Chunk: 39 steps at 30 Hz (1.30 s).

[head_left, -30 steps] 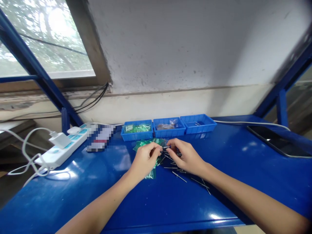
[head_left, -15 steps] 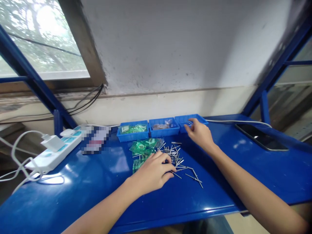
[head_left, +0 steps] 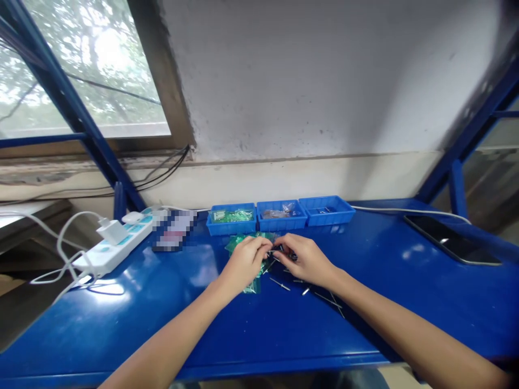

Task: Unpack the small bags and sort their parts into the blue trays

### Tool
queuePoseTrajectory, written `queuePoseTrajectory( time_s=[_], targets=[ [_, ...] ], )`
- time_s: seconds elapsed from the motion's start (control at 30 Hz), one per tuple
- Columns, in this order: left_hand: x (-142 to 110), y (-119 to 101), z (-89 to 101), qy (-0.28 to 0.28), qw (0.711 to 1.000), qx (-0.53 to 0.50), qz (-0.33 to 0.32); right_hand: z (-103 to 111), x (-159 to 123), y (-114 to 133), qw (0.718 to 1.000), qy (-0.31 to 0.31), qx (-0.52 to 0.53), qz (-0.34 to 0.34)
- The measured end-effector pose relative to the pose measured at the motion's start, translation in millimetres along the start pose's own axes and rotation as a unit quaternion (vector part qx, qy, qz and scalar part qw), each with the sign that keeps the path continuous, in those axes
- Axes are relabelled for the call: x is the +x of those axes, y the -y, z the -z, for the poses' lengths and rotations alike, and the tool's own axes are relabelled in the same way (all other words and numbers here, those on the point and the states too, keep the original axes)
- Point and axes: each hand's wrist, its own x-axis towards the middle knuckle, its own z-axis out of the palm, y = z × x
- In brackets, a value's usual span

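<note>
My left hand (head_left: 244, 261) and my right hand (head_left: 305, 260) meet over the middle of the blue table, fingers closed in a pinch. A thin silver blind rivet (head_left: 272, 251) shows between their fingertips; which hand grips it more firmly is hard to see. Loose blind rivets (head_left: 279, 283) lie below and under my right hand, which hides most of the pile. Green plastic packets (head_left: 252, 286) lie behind and beneath my left hand, partly covered by it.
Along the wall stand three blue bins: one with green packets (head_left: 211, 224), one with clear packets (head_left: 263, 222), one with a few rivets (head_left: 344, 216). A white power strip (head_left: 101, 258) with cables and a blurred object (head_left: 172, 232) lie left, a black phone (head_left: 450, 240) right.
My right hand has come back from the right bin to meet my left at the pile. My left fingers have drawn together, and the view has shifted slightly.
</note>
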Motion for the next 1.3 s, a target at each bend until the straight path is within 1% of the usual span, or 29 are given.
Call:
queuePoseTrajectory(
  time_s=[0.07,0.13,0.2,0.3,0.4,0.53,0.6,0.63,0.67,0.7,0.73,0.77,0.8,0.87,0.9,0.93,0.97,1.03,1.1,1.17,1.23,1.3],
  targets=[
    [-1,0,-0.7,-0.006,0.999,-0.035,0.031,-2,0,-2,1.000,0.001,-0.011,0.019],
    [-2,-2,-2.3,-0.009,0.997,-0.060,0.048,-3,1,-3,0.999,-0.007,-0.024,0.029],
    [-3,-4,-3.1,-0.018,0.997,-0.063,0.047,-1,2,-4,0.999,-0.016,-0.032,0.025],
    [-3,-7,-2.5,-0.026,0.999,-0.028,0.024,3,2,-5,0.999,-0.023,-0.031,0.018],
    [-3,-8,-2.2,-0.010,1.000,0.009,0.020,5,2,-4,0.999,-0.019,-0.031,0.026],
    [-4,-9,-4.7,0.019,0.999,0.014,0.026,9,3,-3,0.997,-0.016,-0.055,0.052],
    [-5,-9,-3.5,0.035,0.999,0.014,0.019,15,5,-8,0.996,-0.035,-0.068,0.055],
    [-5,-9,-1.2,0.046,0.999,0.018,0.007,21,5,-13,0.994,-0.065,-0.081,0.041],
    [-5,-10,2.3,0.061,0.998,0.027,-0.012,27,6,-20,0.989,-0.110,-0.102,0.010],
    [-6,-10,6.8,0.085,0.995,0.038,-0.037,34,6,-29,0.978,-0.160,-0.131,-0.038],
    [-7,-11,11.9,0.115,0.990,0.051,-0.065,42,5,-38,0.958,-0.208,-0.167,-0.102],
    [-7,-11,17.1,0.152,0.982,0.064,-0.089,50,4,-49,0.935,-0.234,-0.204,-0.174],
    [-8,-12,21.7,0.191,0.973,0.072,-0.107,57,3,-59,0.911,-0.232,-0.237,-0.244],
    [-10,-14,27.6,0.244,0.959,0.078,-0.117,66,-1,-74,0.877,-0.180,-0.277,-0.348],
    [-11,-15,28.5,0.261,0.955,0.079,-0.116,68,-3,-79,0.870,-0.147,-0.282,-0.378],
    [-11,-15,28.4,0.272,0.953,0.078,-0.111,68,-4,-80,0.868,-0.123,-0.278,-0.392],
    [-12,-16,27.6,0.282,0.951,0.078,-0.104,66,-4,-78,0.873,-0.108,-0.266,-0.394],
    [-12,-17,26.0,0.301,0.946,0.076,-0.091,57,-3,-66,0.902,-0.092,-0.218,-0.361],
    [-11,-17,26.6,0.323,0.940,0.074,-0.082,47,1,-47,0.940,-0.070,-0.153,-0.297],
    [-10,-18,29.6,0.339,0.934,0.070,-0.085,37,4,-28,0.967,-0.039,-0.096,-0.232],
    [-9,-19,33.1,0.348,0.930,0.065,-0.100,30,5,-15,0.979,-0.013,-0.064,-0.192],
    [-10,-21,35.1,0.355,0.926,0.057,-0.114,26,5,-9,0.983,0.004,-0.052,-0.175]
  ],
)
